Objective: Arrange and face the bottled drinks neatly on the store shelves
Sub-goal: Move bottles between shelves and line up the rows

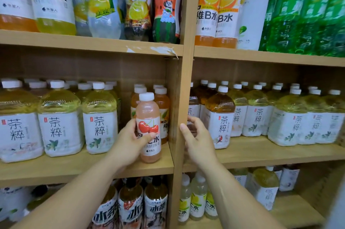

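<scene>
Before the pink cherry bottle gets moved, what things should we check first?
1. Left hand grips the cherry bottle: ok, fingers and thumb wrap around it.
2. Cherry label faces the front: ok.
3. Bottle's base rests on the shelf board: cannot tell.
4. Same drink as the row behind: not ok, orange bottles stand there.
5. Right hand free to help: ok, it holds nothing, beside the divider.
</scene>
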